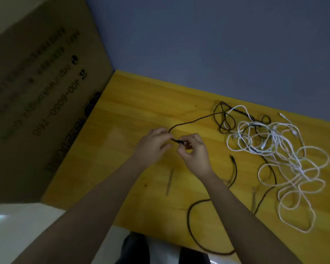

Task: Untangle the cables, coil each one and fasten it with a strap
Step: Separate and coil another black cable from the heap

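Your left hand [154,142] and right hand [192,149] both pinch the plug end of the black cable [191,121] at the middle of the yellow surface [141,103]. It is thin, light and floppy, so hold near the plug. The rest runs off toward 2 o'clock into the pile of white cables [286,161].

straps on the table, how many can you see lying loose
2 that I can make out: one strap below the left hand, another strap by the black cable near the white tangle, which may hide more.
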Action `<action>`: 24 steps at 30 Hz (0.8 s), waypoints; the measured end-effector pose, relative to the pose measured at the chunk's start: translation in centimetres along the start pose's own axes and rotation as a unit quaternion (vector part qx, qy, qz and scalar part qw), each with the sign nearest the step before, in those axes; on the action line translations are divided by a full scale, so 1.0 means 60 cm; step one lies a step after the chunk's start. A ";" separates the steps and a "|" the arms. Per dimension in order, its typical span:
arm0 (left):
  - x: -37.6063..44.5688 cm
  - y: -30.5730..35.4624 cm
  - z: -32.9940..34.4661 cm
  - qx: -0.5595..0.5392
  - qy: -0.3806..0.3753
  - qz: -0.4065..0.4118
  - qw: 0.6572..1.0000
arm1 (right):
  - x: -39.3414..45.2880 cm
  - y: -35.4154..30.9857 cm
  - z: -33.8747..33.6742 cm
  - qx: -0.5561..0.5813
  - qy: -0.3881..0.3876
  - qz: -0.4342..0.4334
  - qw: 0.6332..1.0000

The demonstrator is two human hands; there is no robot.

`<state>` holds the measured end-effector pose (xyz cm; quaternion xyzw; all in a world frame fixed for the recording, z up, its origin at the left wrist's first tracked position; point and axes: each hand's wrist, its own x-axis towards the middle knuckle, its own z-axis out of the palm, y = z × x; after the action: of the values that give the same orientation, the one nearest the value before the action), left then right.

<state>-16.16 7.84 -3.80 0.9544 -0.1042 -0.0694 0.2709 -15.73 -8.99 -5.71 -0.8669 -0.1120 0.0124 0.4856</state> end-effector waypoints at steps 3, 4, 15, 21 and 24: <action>-0.013 0.002 -0.005 -0.041 0.047 0.047 0.997 | -0.029 -0.029 0.001 0.037 0.045 -0.017 0.998; -0.018 0.005 -0.005 -0.053 0.048 0.050 0.996 | -0.036 -0.031 0.000 0.049 0.063 -0.021 0.997; -0.014 0.028 0.108 -0.401 0.123 -0.030 0.907 | -0.054 0.173 0.044 -0.220 -0.074 0.022 0.972; 0.025 0.011 0.153 -0.363 0.193 0.013 0.912 | -0.054 0.204 -0.014 -0.261 0.056 0.006 0.964; 0.015 0.020 0.155 -0.321 0.234 0.039 0.917 | -0.077 0.170 -0.027 -0.212 0.125 -0.005 0.969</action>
<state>-17.22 1.93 -11.08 0.8001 -0.0472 0.1373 0.5820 -18.19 -16.43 -13.90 -0.9442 -0.0549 -0.1229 0.3005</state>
